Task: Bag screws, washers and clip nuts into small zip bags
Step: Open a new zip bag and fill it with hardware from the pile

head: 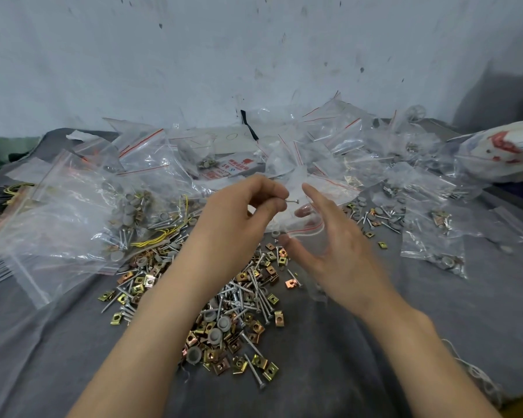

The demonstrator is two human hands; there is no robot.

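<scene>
Head view: left hand (248, 215) is pinching one screw (292, 201) between thumb and fingertips. It is raised above the loose pile (239, 297) of screws, clip nuts and grey washers on the grey tabletop (375, 342). Right hand (338, 251) is holding a small zip bag (307, 229) just right of the screw. Its thumb is at the near lip by the red zip strip, one fingertip is showing through the plastic, and the index is stretched out. That hand is blurred, so the exact grip is hard to read. It looks to be spreading the bag mouth so the screw can go straight in. Hands are close together but not touching. Screw is lying about level, long axis running left-right, flat head pointing right at the bag, tip hidden in the left fingers. Feeding it head-first probably avoids the tip snagging the plastic. Other clear bags (420, 188) holding parts are lying far right, likely set beyond the pile to leave the working spot free.
</scene>
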